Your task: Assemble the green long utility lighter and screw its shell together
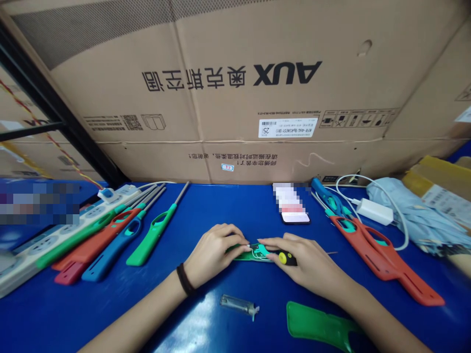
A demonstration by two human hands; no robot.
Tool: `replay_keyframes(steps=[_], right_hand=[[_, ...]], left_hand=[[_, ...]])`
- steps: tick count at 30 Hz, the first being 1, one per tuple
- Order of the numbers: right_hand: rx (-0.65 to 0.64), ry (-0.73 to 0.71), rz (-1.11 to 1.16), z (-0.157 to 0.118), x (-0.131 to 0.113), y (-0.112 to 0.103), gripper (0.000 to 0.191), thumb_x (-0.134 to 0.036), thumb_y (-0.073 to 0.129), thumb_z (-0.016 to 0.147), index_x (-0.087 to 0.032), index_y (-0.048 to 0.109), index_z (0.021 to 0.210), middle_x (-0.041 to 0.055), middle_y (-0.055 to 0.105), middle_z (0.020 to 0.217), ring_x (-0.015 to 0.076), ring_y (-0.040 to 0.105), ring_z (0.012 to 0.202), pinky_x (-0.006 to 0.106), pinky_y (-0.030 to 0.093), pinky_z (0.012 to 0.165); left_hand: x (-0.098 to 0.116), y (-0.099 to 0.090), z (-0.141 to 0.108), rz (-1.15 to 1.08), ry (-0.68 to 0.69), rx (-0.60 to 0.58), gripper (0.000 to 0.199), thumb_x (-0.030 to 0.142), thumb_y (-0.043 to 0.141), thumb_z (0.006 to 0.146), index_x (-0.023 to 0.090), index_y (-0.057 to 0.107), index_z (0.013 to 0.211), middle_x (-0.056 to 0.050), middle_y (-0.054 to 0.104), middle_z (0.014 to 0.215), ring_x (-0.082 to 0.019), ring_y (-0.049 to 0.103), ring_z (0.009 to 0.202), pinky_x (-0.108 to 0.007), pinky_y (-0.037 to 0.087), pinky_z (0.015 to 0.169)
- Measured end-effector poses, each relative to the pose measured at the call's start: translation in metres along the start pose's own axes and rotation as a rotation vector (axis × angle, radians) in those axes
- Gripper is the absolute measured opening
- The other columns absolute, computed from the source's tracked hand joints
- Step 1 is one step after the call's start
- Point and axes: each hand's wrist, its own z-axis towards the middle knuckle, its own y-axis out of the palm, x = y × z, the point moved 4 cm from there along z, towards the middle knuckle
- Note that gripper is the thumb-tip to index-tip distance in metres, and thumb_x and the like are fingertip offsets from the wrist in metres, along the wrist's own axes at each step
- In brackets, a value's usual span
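Observation:
My left hand (212, 254) and my right hand (300, 260) meet over an open green lighter shell (248, 255) on the table, with a teal plastic part (263, 250) in it. My left fingers grip the shell's near end. My right fingertips press on the teal part, and a small black-and-yellow screwdriver handle (286, 258) sits under that palm. A thin metal shaft (331, 253) shows past the hand. A loose metal lighter insert (238, 306) lies below my hands, and a green plastic lighter half (316, 326) lies near my right forearm.
Several finished utility lighters (114, 250) lie at left beside a white power strip (47, 240). A red lighter (382, 260), a phone (295, 217), a white charger (374, 211) and pale blue cloth (415, 215) lie at right. A large cardboard box (221, 98) stands behind the blue table (221, 201).

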Motion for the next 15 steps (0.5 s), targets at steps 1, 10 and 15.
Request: replay_keyframes(steps=[1,10,15], right_hand=[[0.001,0.001,-0.006,0.0004,0.0001,0.0000,0.036,-0.027,0.054,0.089,-0.034,0.057,0.124,0.0013,0.068,0.091,0.0183,0.064,0.078,0.028,0.049,0.067],[0.019,0.006,0.002,0.0026,0.0025,-0.0044,0.034,-0.025,0.053,0.089,-0.032,0.060,0.121,0.0023,0.070,0.094,0.0196,0.065,0.082,0.030,0.050,0.070],[0.007,0.022,-0.010,0.0013,0.0053,-0.0058,0.035,-0.025,0.053,0.089,-0.034,0.058,0.123,0.0022,0.069,0.093,0.0192,0.065,0.081,0.030,0.050,0.070]], left_hand=[[0.0001,0.0006,0.0001,0.000,0.000,-0.011,0.016,0.029,0.056,0.090,0.021,0.069,0.089,-0.002,0.067,0.093,-0.015,0.061,0.081,-0.028,0.046,0.077],[0.0041,-0.0001,0.0003,0.025,0.033,-0.045,0.021,0.022,0.054,0.090,0.021,0.065,0.107,-0.003,0.068,0.097,-0.016,0.063,0.087,-0.028,0.050,0.077],[0.0050,-0.0033,-0.0002,-0.001,0.036,0.011,0.019,0.022,0.055,0.089,0.020,0.065,0.105,-0.004,0.068,0.096,-0.016,0.063,0.086,-0.027,0.050,0.077]])
